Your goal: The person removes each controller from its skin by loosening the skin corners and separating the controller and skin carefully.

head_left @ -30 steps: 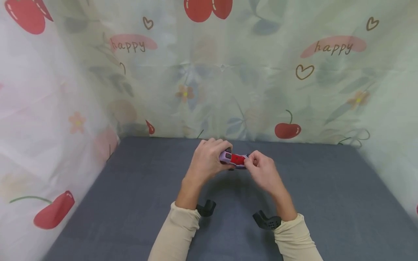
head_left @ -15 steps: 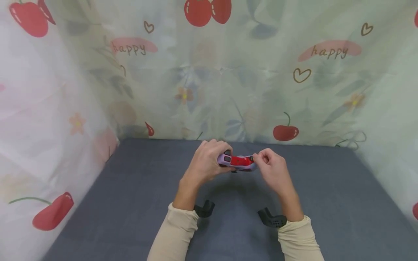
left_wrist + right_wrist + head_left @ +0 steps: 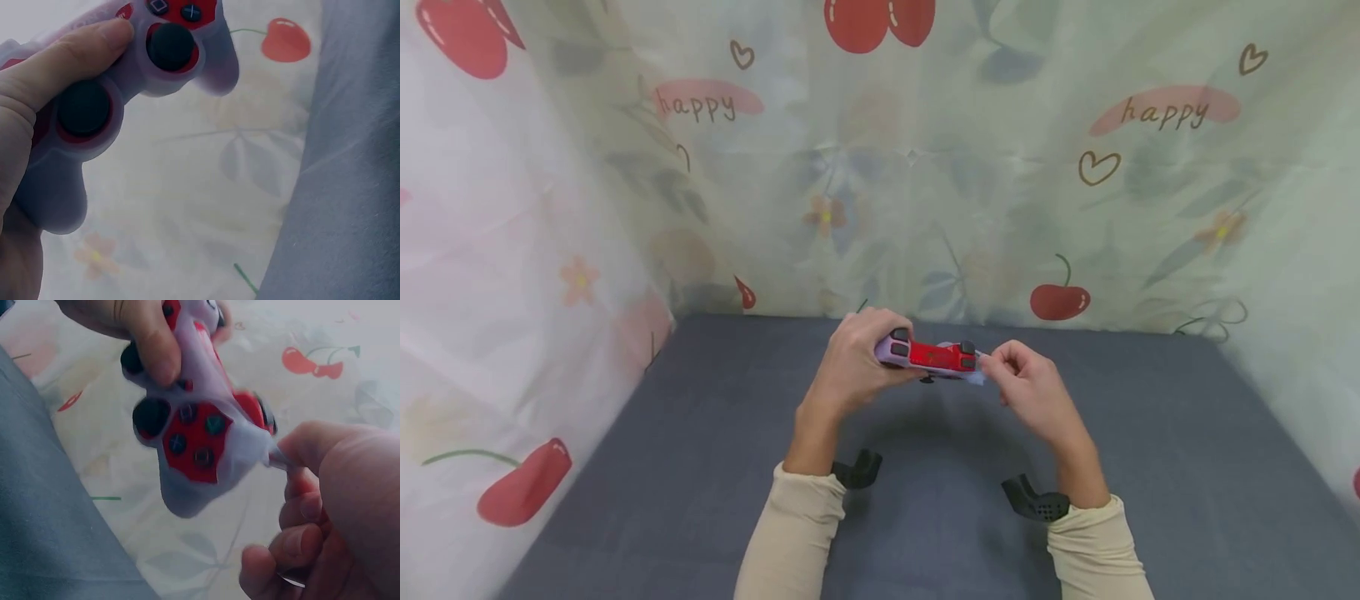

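My left hand point(image 3: 856, 360) grips a red game controller point(image 3: 934, 356) by one end, up above the table. A translucent lilac silicone cover point(image 3: 240, 453) wraps the controller. In the left wrist view the left thumb lies across the controller's face, beside the two black thumbsticks point(image 3: 172, 47). My right hand point(image 3: 1033, 392) pinches the cover's edge at the opposite end, between thumb and forefinger. That edge is stretched outward in the right wrist view, and the red shell with black shoulder buttons point(image 3: 967, 354) shows bare there. The face buttons point(image 3: 199, 440) sit in an opening of the cover.
A dark grey cloth covers the table point(image 3: 940, 517). Behind and at the sides hang pale curtains point(image 3: 910, 167) printed with cherries and flowers. Black camera mounts point(image 3: 1036, 500) are worn on both wrists, below beige sleeves point(image 3: 793, 533).
My left hand has shifted left with the controller and tilted it. My right hand has moved right, drawing the cover's edge out and baring the shoulder buttons at that end.
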The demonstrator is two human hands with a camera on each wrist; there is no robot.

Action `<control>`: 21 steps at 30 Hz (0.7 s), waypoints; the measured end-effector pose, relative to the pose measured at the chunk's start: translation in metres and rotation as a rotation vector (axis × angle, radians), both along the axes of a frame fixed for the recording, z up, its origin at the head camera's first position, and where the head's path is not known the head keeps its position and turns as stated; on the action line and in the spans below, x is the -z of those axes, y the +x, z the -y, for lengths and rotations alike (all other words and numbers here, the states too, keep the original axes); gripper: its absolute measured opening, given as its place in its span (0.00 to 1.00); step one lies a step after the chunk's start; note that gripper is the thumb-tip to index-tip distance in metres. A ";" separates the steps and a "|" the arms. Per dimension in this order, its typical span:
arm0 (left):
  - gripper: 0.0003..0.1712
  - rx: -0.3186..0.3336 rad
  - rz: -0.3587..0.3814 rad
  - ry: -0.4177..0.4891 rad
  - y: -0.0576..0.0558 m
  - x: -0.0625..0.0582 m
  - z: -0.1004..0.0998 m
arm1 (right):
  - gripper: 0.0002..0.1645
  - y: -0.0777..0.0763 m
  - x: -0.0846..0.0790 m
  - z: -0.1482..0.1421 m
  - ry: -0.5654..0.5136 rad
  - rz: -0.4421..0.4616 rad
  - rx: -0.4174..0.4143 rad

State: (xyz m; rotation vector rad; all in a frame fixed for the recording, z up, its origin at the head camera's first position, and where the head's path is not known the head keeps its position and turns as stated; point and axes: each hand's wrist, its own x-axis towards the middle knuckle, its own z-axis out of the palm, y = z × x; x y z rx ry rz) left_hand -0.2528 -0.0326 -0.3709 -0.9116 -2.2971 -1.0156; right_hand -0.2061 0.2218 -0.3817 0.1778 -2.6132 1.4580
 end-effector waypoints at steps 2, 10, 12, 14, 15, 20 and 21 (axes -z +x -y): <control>0.25 0.009 0.030 0.027 -0.001 0.000 0.003 | 0.15 0.000 0.000 0.001 -0.002 0.023 -0.023; 0.28 0.021 0.173 0.079 -0.001 0.000 0.003 | 0.13 -0.002 -0.002 0.006 -0.064 0.092 -0.054; 0.28 0.027 0.221 0.096 0.001 -0.001 0.002 | 0.14 -0.002 -0.002 0.005 -0.112 0.113 -0.065; 0.28 0.043 0.280 0.122 0.003 -0.001 0.000 | 0.15 -0.002 -0.003 0.003 -0.167 0.133 -0.087; 0.28 0.051 0.307 0.133 0.004 -0.001 -0.001 | 0.15 -0.002 -0.004 0.002 -0.197 0.144 -0.102; 0.30 0.058 0.379 0.162 0.005 -0.001 -0.004 | 0.18 0.001 -0.006 0.001 -0.283 0.142 -0.128; 0.30 0.050 0.380 0.167 0.005 -0.001 -0.005 | 0.18 0.002 -0.006 0.002 -0.282 0.128 -0.119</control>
